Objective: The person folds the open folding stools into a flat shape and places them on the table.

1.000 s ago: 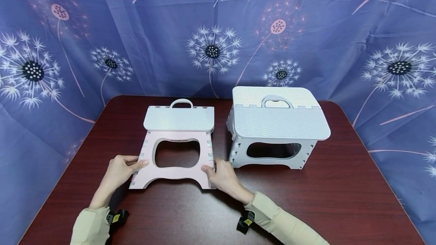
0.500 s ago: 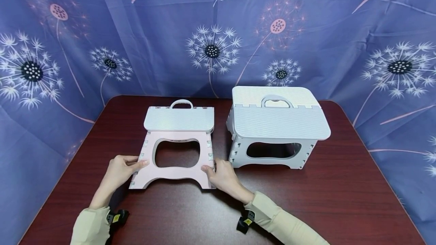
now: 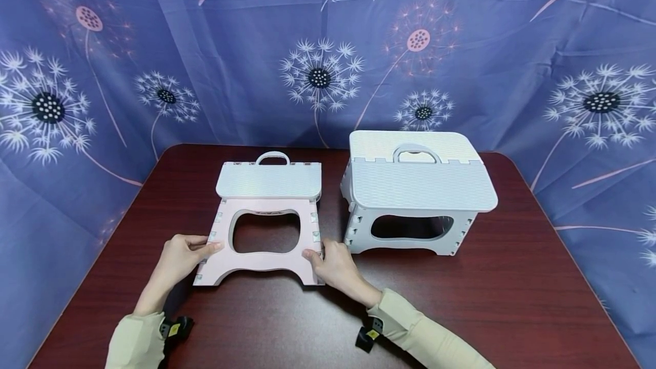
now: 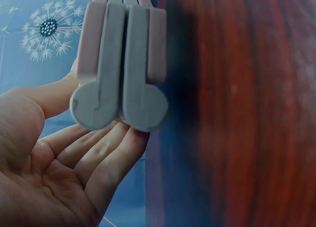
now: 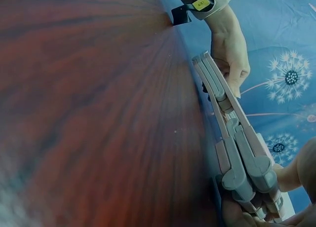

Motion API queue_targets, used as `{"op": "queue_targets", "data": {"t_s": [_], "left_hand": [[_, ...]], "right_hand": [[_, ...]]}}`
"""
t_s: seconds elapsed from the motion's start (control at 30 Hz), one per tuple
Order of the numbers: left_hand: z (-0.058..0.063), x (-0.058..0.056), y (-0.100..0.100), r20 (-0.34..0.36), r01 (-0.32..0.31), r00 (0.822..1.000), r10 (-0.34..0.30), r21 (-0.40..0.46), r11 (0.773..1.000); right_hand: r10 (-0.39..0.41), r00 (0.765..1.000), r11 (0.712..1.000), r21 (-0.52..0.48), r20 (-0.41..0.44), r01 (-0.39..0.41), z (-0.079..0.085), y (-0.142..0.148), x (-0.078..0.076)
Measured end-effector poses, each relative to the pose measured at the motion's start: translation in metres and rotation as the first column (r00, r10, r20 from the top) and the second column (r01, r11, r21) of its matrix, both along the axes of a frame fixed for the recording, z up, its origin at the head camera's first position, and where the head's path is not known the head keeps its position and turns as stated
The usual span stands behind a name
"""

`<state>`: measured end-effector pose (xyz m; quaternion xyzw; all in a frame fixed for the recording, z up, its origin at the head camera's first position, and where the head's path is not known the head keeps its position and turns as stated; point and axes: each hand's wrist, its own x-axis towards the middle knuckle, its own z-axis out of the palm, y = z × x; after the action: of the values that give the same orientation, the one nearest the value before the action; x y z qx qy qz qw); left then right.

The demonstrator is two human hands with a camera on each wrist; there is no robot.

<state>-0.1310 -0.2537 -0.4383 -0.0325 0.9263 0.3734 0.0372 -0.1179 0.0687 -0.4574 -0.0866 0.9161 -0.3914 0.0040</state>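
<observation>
A pink and white folding stool (image 3: pixel 266 258), folded flat, is held between both hands at the left of the table. Its white seat half (image 3: pixel 269 180) and carry handle point to the far side. My left hand (image 3: pixel 176 258) grips the left leg edge, thumb on the front face and fingers behind. On the opposite edge, my right hand (image 3: pixel 338 266) pinches the other leg the same way. The left wrist view shows the grey hinged leg parts (image 4: pixel 111 69) lying close together. In the right wrist view the folded layers (image 5: pixel 237 143) run between both hands.
A second, pale grey-white folding stool (image 3: pixel 425 184) stands unfolded on its legs at the back right, near the right hand. Both stools are on a dark red wooden table (image 3: pixel 487 300). A blue dandelion-print cloth (image 3: pixel 246 44) hangs behind and at the sides.
Both hands keep the same grip. The folded stool's handle end appears very slightly lower in the head view; the unfolded stool stays put.
</observation>
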Motion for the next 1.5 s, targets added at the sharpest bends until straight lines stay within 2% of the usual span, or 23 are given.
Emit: {"op": "queue_targets", "data": {"t_s": [1.5], "left_hand": [[-0.0005, -0.0009, 0.0007, 0.016, 0.020, 1.000, -0.020, -0.038, 0.999]], "right_hand": [[0.013, 1.000, 1.000, 0.018, 0.017, -0.014, -0.0020, 0.0008, -0.0001]]}}
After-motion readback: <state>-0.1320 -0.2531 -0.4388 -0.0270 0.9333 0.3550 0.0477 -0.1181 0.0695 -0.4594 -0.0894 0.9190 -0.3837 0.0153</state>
